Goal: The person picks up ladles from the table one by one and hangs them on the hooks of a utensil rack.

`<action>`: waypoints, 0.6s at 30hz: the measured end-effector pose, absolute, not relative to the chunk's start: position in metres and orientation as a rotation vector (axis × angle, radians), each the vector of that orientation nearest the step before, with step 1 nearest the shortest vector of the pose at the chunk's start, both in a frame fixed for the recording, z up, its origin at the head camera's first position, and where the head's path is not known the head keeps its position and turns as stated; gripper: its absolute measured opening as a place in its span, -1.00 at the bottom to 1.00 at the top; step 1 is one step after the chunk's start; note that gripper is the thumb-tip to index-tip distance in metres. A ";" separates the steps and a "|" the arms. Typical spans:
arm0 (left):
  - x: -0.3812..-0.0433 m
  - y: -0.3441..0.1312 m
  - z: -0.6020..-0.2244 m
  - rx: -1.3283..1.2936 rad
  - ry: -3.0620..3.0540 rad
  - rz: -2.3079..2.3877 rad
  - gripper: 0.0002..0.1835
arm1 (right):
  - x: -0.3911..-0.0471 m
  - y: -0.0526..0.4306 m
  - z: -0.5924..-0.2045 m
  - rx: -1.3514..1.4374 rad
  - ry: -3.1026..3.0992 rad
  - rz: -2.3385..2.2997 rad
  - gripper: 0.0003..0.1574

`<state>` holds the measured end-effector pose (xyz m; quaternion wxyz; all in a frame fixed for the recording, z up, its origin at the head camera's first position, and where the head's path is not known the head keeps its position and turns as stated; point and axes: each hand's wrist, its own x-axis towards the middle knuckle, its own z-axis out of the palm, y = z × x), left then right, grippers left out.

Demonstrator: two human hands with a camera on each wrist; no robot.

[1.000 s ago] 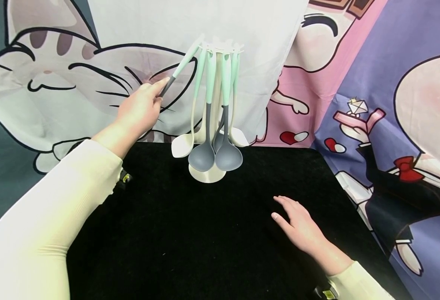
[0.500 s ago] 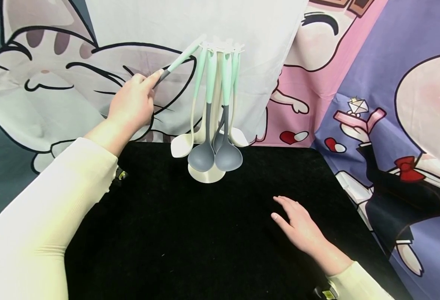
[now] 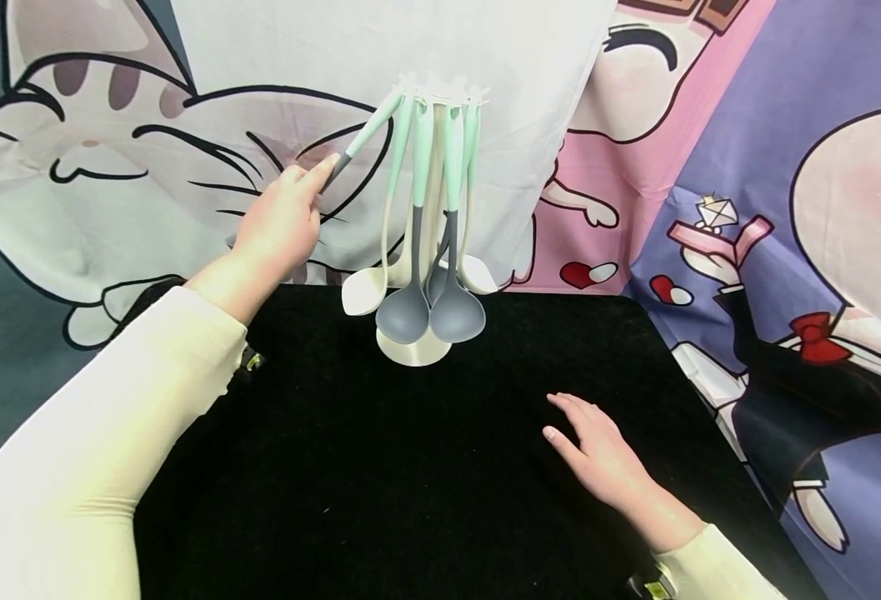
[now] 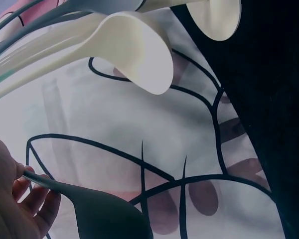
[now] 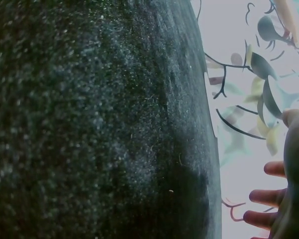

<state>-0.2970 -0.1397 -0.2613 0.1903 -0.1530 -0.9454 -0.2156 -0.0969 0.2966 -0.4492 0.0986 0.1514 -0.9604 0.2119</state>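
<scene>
My left hand point(image 3: 278, 218) pinches the grey neck of a cooking utensil point(image 3: 368, 132) with a mint-green handle. The handle leans out to the left, and its top end meets the hooks of a white utensil stand point(image 3: 414, 350). In the left wrist view this utensil's broad grey head point(image 4: 109, 214) shows beside my fingers, cut off by the frame's bottom. On the stand hang a grey ladle point(image 3: 402, 317), a second grey ladle point(image 3: 458, 317), a white utensil point(image 3: 365, 290) and others partly hidden. My right hand point(image 3: 598, 450) is held with fingers extended over the black table, touching no utensil.
The stand is on a black cloth-covered table point(image 3: 380, 467), near its back edge. Behind it hangs a cartoon-printed curtain point(image 3: 515, 50), which also runs down the right side.
My left hand swung the utensil outward to the left and up, then brought it partway back to the right. The stand and my right hand look unchanged.
</scene>
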 end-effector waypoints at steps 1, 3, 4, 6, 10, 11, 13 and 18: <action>-0.297 -0.139 -0.262 -0.426 -2.659 -0.608 -0.32 | -0.097 0.297 -0.450 0.445 -2.840 0.626 -0.37; -0.298 -0.136 -0.265 -0.421 -2.654 -0.616 -0.33 | -0.096 0.298 -0.450 0.439 -2.843 0.624 -0.37; -0.298 -0.135 -0.266 -0.420 -2.651 -0.624 -0.33 | -0.096 0.298 -0.451 0.437 -2.843 0.624 -0.37; -0.298 -0.132 -0.270 -0.430 -2.639 -0.635 -0.35 | -0.096 0.298 -0.451 0.437 -2.844 0.626 -0.37; -0.301 -0.129 -0.278 -0.476 -2.596 -0.659 -0.38 | -0.096 0.298 -0.452 0.439 -2.845 0.631 -0.37; -0.301 -0.128 -0.279 -0.485 -2.584 -0.666 -0.37 | -0.096 0.298 -0.452 0.438 -2.846 0.630 -0.37; -0.303 -0.128 -0.282 -0.499 -2.566 -0.675 -0.37 | -0.096 0.299 -0.452 0.436 -2.844 0.628 -0.37; -0.308 -0.124 -0.286 -0.519 -2.564 -0.708 -0.39 | -0.095 0.301 -0.454 0.430 -2.843 0.634 -0.37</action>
